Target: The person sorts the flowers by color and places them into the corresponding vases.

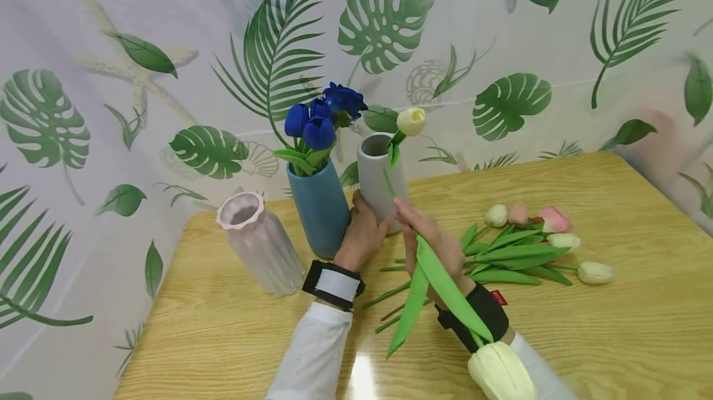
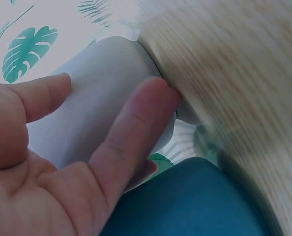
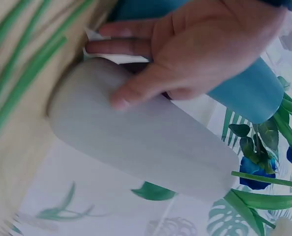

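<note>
A grey vase (image 1: 382, 186) stands upright at the back of the table, and my left hand (image 1: 363, 233) grips its lower part, thumb on the near side. Its thumb and fingers also show against the grey vase (image 2: 102, 83) in the left wrist view. My right hand (image 1: 434, 245) holds a white tulip (image 1: 501, 370) by the stem, bloom toward me and leaves hanging below the hand. The tulip's bare stem end (image 3: 264, 179) is close by the vase mouth in the right wrist view. Another white tulip (image 1: 411, 121) rises at the vase's rim, leaves at the opening.
A blue vase (image 1: 319, 208) holding blue flowers (image 1: 319, 130) stands just left of the grey one. Further left is a pale pink fluted vase (image 1: 259, 251). Pink and white tulips (image 1: 518, 254) lie in a pile on the wooden table (image 1: 629, 326) at right.
</note>
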A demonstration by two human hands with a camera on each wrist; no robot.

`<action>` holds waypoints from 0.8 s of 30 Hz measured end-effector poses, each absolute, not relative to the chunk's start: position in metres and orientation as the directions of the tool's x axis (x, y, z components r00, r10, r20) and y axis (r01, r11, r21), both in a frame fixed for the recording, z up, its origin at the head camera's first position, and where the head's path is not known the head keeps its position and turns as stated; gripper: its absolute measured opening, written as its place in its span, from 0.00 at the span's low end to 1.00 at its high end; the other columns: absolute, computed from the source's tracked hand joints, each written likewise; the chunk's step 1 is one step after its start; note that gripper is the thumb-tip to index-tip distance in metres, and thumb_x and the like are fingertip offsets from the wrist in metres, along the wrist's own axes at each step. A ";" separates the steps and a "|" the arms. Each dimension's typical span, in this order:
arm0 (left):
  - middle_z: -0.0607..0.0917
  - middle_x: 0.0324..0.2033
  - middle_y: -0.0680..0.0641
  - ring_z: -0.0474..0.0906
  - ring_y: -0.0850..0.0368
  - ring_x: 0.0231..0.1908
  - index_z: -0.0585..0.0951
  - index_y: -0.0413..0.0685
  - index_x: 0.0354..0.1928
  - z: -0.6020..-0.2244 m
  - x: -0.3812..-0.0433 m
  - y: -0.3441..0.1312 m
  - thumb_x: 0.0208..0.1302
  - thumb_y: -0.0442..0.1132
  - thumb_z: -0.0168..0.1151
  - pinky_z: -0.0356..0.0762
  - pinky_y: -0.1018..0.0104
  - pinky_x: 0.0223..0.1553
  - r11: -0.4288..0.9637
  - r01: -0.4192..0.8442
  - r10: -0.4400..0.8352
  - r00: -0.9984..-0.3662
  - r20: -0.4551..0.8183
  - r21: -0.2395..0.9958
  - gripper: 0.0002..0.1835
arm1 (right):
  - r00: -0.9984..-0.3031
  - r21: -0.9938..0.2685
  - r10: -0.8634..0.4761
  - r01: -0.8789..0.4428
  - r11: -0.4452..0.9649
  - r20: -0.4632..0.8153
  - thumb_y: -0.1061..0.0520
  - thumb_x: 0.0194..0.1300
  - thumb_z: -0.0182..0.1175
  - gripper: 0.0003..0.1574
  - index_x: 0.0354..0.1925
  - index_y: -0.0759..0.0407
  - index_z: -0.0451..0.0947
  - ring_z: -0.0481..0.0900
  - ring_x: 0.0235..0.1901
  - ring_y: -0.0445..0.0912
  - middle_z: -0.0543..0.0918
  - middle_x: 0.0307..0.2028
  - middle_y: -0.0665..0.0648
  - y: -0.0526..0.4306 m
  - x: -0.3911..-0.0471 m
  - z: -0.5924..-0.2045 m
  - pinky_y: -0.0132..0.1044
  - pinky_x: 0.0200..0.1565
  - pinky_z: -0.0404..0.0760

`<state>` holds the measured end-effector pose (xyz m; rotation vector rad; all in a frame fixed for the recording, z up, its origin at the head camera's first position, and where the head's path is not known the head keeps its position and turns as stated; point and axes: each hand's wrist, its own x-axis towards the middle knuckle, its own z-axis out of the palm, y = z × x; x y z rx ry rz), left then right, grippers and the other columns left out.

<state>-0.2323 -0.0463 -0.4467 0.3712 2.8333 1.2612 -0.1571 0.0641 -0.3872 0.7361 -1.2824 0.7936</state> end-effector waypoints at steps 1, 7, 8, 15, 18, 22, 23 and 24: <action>0.61 0.63 0.18 0.66 0.28 0.63 0.38 0.28 0.74 -0.446 -0.233 -0.046 0.72 0.40 0.57 0.70 0.42 0.59 0.641 0.205 0.224 -0.972 0.076 0.740 0.45 | 0.117 0.053 0.090 -0.850 0.524 0.989 0.65 0.74 0.54 0.19 0.60 0.66 0.77 0.86 0.46 0.42 0.83 0.57 0.54 0.064 -0.158 -0.383 0.28 0.47 0.81; 0.60 0.63 0.18 0.68 0.27 0.61 0.38 0.27 0.73 -0.447 -0.235 -0.047 0.73 0.36 0.56 0.72 0.43 0.58 0.658 0.205 0.226 -0.972 0.070 0.725 0.44 | 0.160 0.088 0.103 -0.862 0.499 0.982 0.64 0.73 0.56 0.16 0.56 0.66 0.80 0.83 0.52 0.39 0.85 0.53 0.57 0.063 -0.171 -0.359 0.29 0.52 0.79; 0.61 0.63 0.18 0.69 0.27 0.60 0.39 0.26 0.73 -0.449 -0.236 -0.047 0.73 0.37 0.57 0.73 0.43 0.57 0.662 0.209 0.227 -0.971 0.073 0.719 0.44 | 0.161 0.084 0.110 -0.859 0.505 0.981 0.64 0.73 0.56 0.15 0.54 0.67 0.81 0.84 0.51 0.39 0.86 0.51 0.58 0.063 -0.174 -0.356 0.29 0.51 0.79; 0.68 0.55 0.20 0.77 0.29 0.50 0.44 0.24 0.70 -0.468 -0.244 -0.048 0.72 0.36 0.56 0.80 0.46 0.46 0.700 0.304 0.239 -0.953 0.189 0.647 0.39 | 0.031 0.009 0.037 -0.875 0.483 0.999 0.61 0.73 0.56 0.15 0.51 0.70 0.80 0.87 0.37 0.51 0.87 0.41 0.65 0.075 -0.196 -0.357 0.36 0.39 0.83; 0.67 0.56 0.20 0.77 0.30 0.50 0.46 0.21 0.69 -0.465 -0.241 -0.048 0.72 0.36 0.55 0.80 0.47 0.46 0.718 0.340 0.275 -0.940 0.202 0.608 0.38 | -0.118 -0.085 -0.022 -0.824 0.560 0.993 0.56 0.76 0.53 0.17 0.56 0.64 0.79 0.84 0.27 0.48 0.87 0.39 0.61 0.082 -0.211 -0.367 0.35 0.27 0.77; 0.63 0.62 0.19 0.76 0.27 0.53 0.41 0.23 0.72 -0.451 -0.234 -0.048 0.75 0.38 0.55 0.78 0.45 0.49 0.700 0.271 0.282 -0.955 0.093 0.660 0.41 | -0.353 -0.255 -0.073 -0.789 0.559 0.933 0.57 0.77 0.50 0.19 0.59 0.64 0.76 0.84 0.27 0.49 0.86 0.44 0.63 0.086 -0.225 -0.367 0.35 0.29 0.78; 0.62 0.62 0.18 0.75 0.27 0.54 0.38 0.25 0.73 -0.449 -0.233 -0.048 0.75 0.38 0.54 0.78 0.44 0.50 0.685 0.230 0.264 -0.963 0.059 0.692 0.42 | -0.391 -0.284 -0.080 -0.780 0.557 0.917 0.59 0.77 0.50 0.18 0.58 0.66 0.76 0.83 0.28 0.50 0.85 0.43 0.64 0.085 -0.227 -0.363 0.37 0.31 0.79; 0.63 0.61 0.18 0.77 0.27 0.52 0.39 0.25 0.73 -0.448 -0.234 -0.047 0.75 0.39 0.54 0.79 0.45 0.49 0.694 0.214 0.252 -0.967 0.047 0.687 0.42 | -0.430 -0.308 -0.098 -0.771 0.557 0.898 0.61 0.76 0.50 0.16 0.55 0.69 0.76 0.84 0.29 0.52 0.84 0.42 0.66 0.084 -0.228 -0.357 0.39 0.33 0.80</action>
